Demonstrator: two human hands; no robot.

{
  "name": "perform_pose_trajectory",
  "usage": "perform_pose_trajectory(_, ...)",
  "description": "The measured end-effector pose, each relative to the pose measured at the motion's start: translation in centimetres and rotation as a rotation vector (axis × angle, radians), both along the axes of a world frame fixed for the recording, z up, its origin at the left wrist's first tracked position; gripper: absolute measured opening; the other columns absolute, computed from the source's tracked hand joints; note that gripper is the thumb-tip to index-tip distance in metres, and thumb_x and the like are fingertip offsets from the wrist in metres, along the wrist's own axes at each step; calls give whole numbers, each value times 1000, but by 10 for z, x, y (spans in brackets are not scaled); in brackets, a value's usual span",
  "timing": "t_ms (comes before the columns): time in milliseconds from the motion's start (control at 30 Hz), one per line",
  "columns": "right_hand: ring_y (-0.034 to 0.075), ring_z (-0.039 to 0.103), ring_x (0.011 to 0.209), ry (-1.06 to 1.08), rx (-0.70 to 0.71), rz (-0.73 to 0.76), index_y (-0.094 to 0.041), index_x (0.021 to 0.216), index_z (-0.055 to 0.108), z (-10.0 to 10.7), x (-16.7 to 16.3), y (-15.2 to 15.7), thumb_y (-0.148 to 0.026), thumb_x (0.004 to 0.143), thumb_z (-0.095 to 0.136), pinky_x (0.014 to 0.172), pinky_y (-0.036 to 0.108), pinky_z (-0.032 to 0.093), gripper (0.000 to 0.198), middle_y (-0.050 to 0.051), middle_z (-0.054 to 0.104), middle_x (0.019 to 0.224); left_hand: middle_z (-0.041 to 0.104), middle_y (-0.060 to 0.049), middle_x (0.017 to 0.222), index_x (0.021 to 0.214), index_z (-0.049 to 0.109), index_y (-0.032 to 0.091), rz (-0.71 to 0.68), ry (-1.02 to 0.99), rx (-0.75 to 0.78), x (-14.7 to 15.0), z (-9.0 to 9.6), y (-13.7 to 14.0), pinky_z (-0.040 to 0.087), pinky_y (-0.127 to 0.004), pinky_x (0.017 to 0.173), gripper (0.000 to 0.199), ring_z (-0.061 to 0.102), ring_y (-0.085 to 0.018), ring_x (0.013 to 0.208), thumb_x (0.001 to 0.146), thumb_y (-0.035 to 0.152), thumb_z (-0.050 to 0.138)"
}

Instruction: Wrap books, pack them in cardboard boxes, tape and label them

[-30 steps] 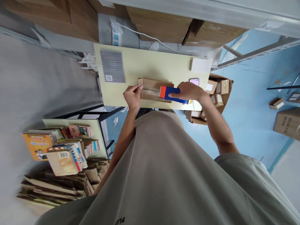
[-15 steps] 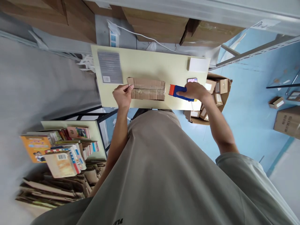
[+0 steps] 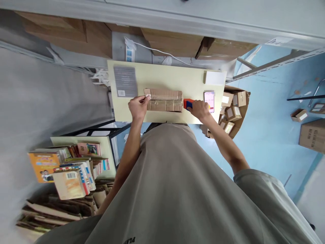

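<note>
Cardboard box [image 3: 165, 105] lies lengthwise on the pale yellow table [image 3: 162, 76], near the person's edge, clear tape shining on it. Left hand [image 3: 138, 107] pinches the box's left end between thumb and fingers. Right hand [image 3: 200, 110] is wrapped round a blue-and-orange tool [image 3: 188, 104], orange end just beside the box's right end; can't tell if they touch. Phone [image 3: 209, 96], screen lit, lies just past the right hand. White box [image 3: 215, 78] at the table's far right corner; grey printed packet [image 3: 125, 81] with barcode, far left. Beyond the table: large cartons [image 3: 175, 44] under a grey shelf beam [image 3: 165, 21], plus power strip [image 3: 130, 55]. Right of table, an open carton [image 3: 243, 117] full of small boxes [image 3: 233, 113]. Lower left: books [image 3: 69, 184], with flattened cardboard [image 3: 56, 213] below.
</note>
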State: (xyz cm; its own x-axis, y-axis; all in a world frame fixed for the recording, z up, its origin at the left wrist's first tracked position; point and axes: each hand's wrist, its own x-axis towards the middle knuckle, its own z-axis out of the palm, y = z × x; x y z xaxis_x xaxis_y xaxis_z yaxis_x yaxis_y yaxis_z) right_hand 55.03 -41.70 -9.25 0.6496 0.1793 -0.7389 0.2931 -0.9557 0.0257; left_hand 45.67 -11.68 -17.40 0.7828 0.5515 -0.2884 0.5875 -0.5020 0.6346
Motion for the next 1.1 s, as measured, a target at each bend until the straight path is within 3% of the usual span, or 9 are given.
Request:
perform_pose_trajectory(167, 45, 83, 116, -63, 53, -192, -6, 136, 77, 24, -4, -30, -55, 120, 61, 88, 44, 60, 54, 31, 85, 123, 87, -13, 108, 103, 87, 19, -34, 18, 34, -1, 10, 5, 61, -39, 100, 30, 82, -29, 101, 109, 45, 73)
perform_pose_trajectory(300, 42, 81, 104, -124, 276, -331, -13, 129, 73, 64, 8, -57, -63, 117, 56, 84, 43, 57, 54, 25, 85, 113, 82, -19, 128, 127, 83, 18, -68, -189, 125, 14, 38, -6, 63, -47, 112, 40, 80, -35, 121, 113, 53, 71)
perform_pose_trajectory(400, 41, 79, 99, -257, 468, -373, -18, 129, 68, 95, 28, -64, -69, 114, 57, 84, 46, 59, 54, 21, 83, 110, 78, -18, 143, 153, 73, 22, -303, -510, 47, 47, 81, -46, 63, -47, 120, 52, 77, -32, 136, 121, 60, 59)
perform_pose_trajectory(533, 44, 79, 117, -578, 649, -272, -18, 149, 55, 131, 77, -44, -63, 119, 50, 100, 57, 64, 54, 21, 79, 127, 69, -13, 168, 173, 58, 31, -681, -837, -63, 120, 141, -124, 50, -51, 140, 60, 63, -31, 163, 126, 64, 40)
perform_pose_trajectory(667, 37, 78, 132, -781, 576, -213, -11, 147, 57, 154, 142, -5, -28, 122, 41, 122, 59, 57, 34, 23, 76, 139, 51, -14, 187, 182, 47, 28, -735, -947, -68, 189, 167, -178, 40, -53, 148, 77, 46, -31, 178, 125, 73, 23)
perform_pose_trajectory(767, 32, 72, 146, -791, 396, -237, 1, 152, 56, 152, 187, 12, -10, 119, 36, 137, 62, 40, 40, 28, 76, 147, 49, -12, 189, 184, 42, 28, -737, -923, -93, 198, 163, -183, 37, -53, 150, 78, 44, -31, 180, 124, 75, 24)
perform_pose_trajectory(933, 34, 47, 171, -828, 414, -191, 3, 179, 34, 118, 224, 6, -19, 120, 39, 145, 73, 16, 64, 34, 53, 179, 57, -14, 184, 183, 46, 28, -703, -713, -145, 139, 121, -134, 40, -55, 149, 74, 51, -32, 175, 125, 72, 33)
perform_pose_trajectory(1033, 34, 28, 183, -977, 493, -244, -7, 187, 30, 89, 200, 3, -37, 123, 33, 151, 69, 9, 71, 25, 32, 194, 65, -18, 177, 174, 57, 24, -514, -554, -128, 86, 74, -82, 44, -54, 146, 76, 59, -33, 169, 121, 77, 43)
perform_pose_trajectory(1100, 35, 27, 184, -1040, 620, -254, -12, 187, 34, 63, 157, 7, -48, 125, 21, 151, 67, 17, 73, 22, 31, 195, 67, -20, 174, 167, 64, 21, -321, -453, -102, 49, 42, -46, 45, -54, 145, 79, 61, -36, 166, 117, 81, 51)
